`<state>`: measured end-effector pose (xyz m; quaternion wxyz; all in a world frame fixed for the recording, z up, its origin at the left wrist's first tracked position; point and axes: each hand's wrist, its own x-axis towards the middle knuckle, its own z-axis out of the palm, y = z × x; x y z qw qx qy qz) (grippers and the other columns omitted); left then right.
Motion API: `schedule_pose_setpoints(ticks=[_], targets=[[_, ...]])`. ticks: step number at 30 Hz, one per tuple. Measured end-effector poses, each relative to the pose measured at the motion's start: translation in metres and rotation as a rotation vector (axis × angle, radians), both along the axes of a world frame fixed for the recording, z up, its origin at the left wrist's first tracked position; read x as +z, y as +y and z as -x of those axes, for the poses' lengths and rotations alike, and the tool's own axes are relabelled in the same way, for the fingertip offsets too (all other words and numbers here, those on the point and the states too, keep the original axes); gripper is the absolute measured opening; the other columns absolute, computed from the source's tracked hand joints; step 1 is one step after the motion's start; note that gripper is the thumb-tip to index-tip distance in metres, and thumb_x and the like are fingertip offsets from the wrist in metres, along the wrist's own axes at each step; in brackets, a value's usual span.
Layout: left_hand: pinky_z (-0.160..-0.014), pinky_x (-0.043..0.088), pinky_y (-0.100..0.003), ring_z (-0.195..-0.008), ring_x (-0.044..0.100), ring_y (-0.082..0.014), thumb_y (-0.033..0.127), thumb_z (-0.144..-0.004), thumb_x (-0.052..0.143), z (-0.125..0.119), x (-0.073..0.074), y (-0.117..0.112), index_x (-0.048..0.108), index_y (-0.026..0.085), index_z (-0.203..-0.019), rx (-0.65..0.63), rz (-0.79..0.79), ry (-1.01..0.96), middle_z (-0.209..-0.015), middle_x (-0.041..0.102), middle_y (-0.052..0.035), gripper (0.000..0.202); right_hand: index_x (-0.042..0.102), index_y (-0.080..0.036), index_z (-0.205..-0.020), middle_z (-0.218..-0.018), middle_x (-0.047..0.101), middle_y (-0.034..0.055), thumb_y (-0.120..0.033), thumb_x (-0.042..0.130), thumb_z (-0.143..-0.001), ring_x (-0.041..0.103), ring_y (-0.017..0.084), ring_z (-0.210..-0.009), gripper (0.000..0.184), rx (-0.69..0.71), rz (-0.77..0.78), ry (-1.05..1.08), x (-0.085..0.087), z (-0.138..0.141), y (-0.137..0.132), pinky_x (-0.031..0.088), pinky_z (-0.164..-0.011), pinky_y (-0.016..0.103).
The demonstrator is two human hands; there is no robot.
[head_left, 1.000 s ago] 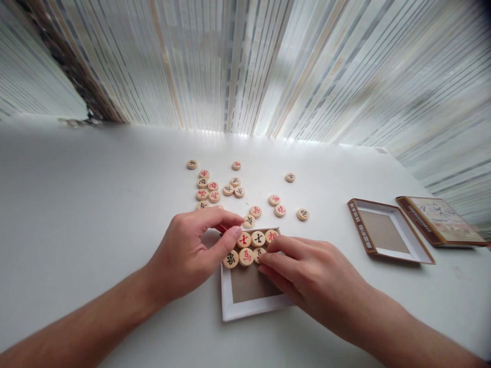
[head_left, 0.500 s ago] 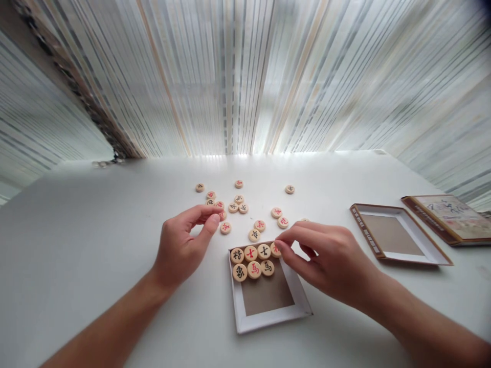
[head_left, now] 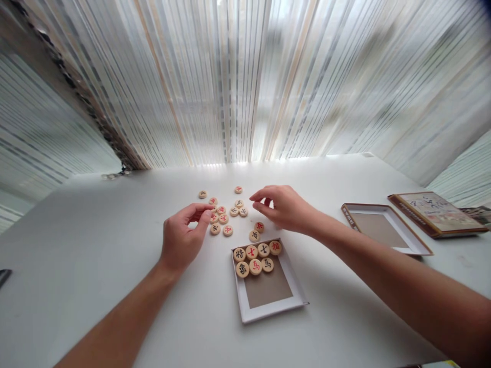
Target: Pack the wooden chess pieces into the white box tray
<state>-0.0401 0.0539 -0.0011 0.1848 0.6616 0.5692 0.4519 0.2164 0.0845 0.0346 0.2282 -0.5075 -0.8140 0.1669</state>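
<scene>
Since the near tray (head_left: 268, 309) lies loose on the table (head_left: 95, 245), with seven wooden pieces (head_left: 255, 258) packed in two rows at its far end and the rest of its floor bare, a knock from a wrist could slide it or jolt those rows out of line. The right forearm crosses just beside its far right corner, so that is the likeliest contact.

Left of the tray and a little beyond it, the left hand (head_left: 183, 235) has thumb and forefinger drawn narrow at the edge of the loose pieces (head_left: 227, 230). Whether a piece is already pinched there I cannot tell. These discs are small, flat and smooth, so a shallow pinch could let one slip and roll away.

Beyond the tray, the right hand (head_left: 286, 207) hovers over the scatter, fingers curled, thumb and forefinger slightly apart with nothing seen between them. It hides whatever lies under the palm, so a lowered heel could push unseen pieces aside. With both hands close over one cluster, they could bump each other.

A second tray (head_left: 347, 213) and a box lid (head_left: 433, 213) lie well apart to the right.
</scene>
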Motion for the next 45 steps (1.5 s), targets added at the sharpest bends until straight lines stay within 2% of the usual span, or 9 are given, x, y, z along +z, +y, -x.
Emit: schedule_pose_setpoints(ticks=[7, 11, 14, 18, 22, 26, 30, 35, 45], targets=[[-0.080, 0.061, -0.031, -0.084, 0.081, -0.0223, 0.035, -0.093, 0.069, 0.001, -0.007, 0.003, 0.085, 0.020, -0.100, -0.013, -0.033, -0.004, -0.094, 0.086, -0.0041, 0.023, 0.086, -0.016, -0.107, -0.110, 0.084, 0.0126, -0.017, 0.076, -0.093, 0.075, 0.025, -0.094, 0.016, 0.075, 0.084, -0.092, -0.010, 0.032, 0.055, 0.054, -0.084, 0.036], [-0.080, 0.061, -0.032, -0.083, 0.080, -0.0218, 0.035, -0.092, 0.070, 0.001, -0.009, 0.003, 0.085, 0.020, -0.099, -0.023, -0.041, -0.015, -0.093, 0.086, -0.0037, 0.022, 0.083, -0.017, -0.080, -0.085, 0.081, 0.0090, -0.014, 0.081, -0.087, 0.070, 0.022, -0.079, 0.008, 0.077, 0.154, -0.094, -0.014, 0.038, 0.066, 0.049, -0.074, 0.034], [-0.081, 0.060, -0.032, -0.081, 0.079, -0.0213, 0.034, -0.092, 0.071, 0.000, -0.009, 0.003, 0.084, 0.020, -0.098, -0.033, -0.043, -0.032, -0.092, 0.086, -0.0036, 0.021, 0.078, -0.017, -0.077, -0.084, 0.079, 0.0077, -0.013, 0.085, -0.082, 0.067, 0.021, -0.078, 0.009, 0.037, 0.170, -0.027, -0.014, 0.036, 0.065, 0.047, -0.072, 0.033], [-0.083, 0.061, -0.033, -0.083, 0.079, -0.0217, 0.033, -0.092, 0.071, -0.001, -0.007, 0.002, 0.084, 0.019, -0.097, -0.053, -0.033, -0.057, -0.094, 0.086, -0.0049, 0.020, 0.077, -0.016, -0.089, -0.089, 0.077, 0.0078, -0.013, 0.080, -0.084, 0.067, 0.021, -0.083, 0.007, -0.061, 0.168, 0.193, -0.012, 0.022, 0.048, 0.049, -0.076, 0.034], [-0.082, 0.062, -0.033, -0.086, 0.080, -0.0227, 0.034, -0.093, 0.072, -0.006, -0.006, -0.003, 0.084, 0.017, -0.100, -0.099, 0.009, -0.107, -0.097, 0.086, -0.0072, 0.022, 0.077, -0.014, -0.101, -0.087, 0.078, 0.0099, -0.038, 0.079, -0.089, 0.074, 0.022, -0.077, 0.027, -0.105, 0.305, 0.495, -0.012, -0.001, 0.006, 0.058, -0.073, 0.037], [-0.082, 0.064, -0.032, -0.088, 0.081, -0.0224, 0.038, -0.093, 0.074, -0.018, -0.005, -0.014, 0.084, 0.017, -0.101, -0.189, 0.061, -0.165, -0.099, 0.086, -0.0082, 0.024, 0.076, -0.016, -0.101, -0.096, 0.081, 0.0102, -0.056, 0.085, -0.082, 0.081, 0.025, -0.088, 0.046, -0.057, 0.483, 0.748, -0.017, -0.015, -0.039, 0.065, -0.084, 0.041], [-0.084, 0.064, -0.030, -0.088, 0.080, -0.0205, 0.035, -0.092, 0.080, -0.030, -0.001, -0.029, 0.084, 0.017, -0.101, -0.335, 0.116, -0.276, -0.096, 0.085, -0.0071, 0.020, 0.082, -0.016, -0.093, -0.092, 0.081, 0.0061, -0.037, 0.101, -0.068, 0.081, 0.020, -0.086, 0.037, -0.065, 0.739, 1.162, -0.022, -0.010, -0.062, 0.065, -0.085, 0.032], [-0.080, 0.064, -0.027, -0.083, 0.078, -0.0178, 0.030, -0.089, 0.085, -0.035, 0.007, -0.040, 0.085, 0.021, -0.104, -0.435, 0.172, -0.352, -0.091, 0.084, -0.0043, 0.017, 0.087, -0.018, -0.092, -0.085, 0.082, 0.0042, -0.028, 0.104, -0.066, 0.075, 0.012, -0.073, 0.032, 0.000, 0.805, 1.221, -0.024, 0.001, -0.073, 0.062, -0.073, 0.022], [-0.082, 0.065, -0.031, -0.087, 0.083, -0.0237, 0.032, -0.093, 0.084, -0.040, 0.016, -0.051, 0.088, 0.020, -0.106, -0.562, 0.401, -0.484, -0.093, 0.087, -0.0080, 0.019, 0.089, -0.022, -0.100, -0.080, 0.082, 0.0039, -0.024, 0.100, -0.075, 0.075, 0.012, -0.070, 0.028, 0.049, 0.804, 1.247, -0.022, 0.001, -0.084, 0.061, -0.068, 0.019]])
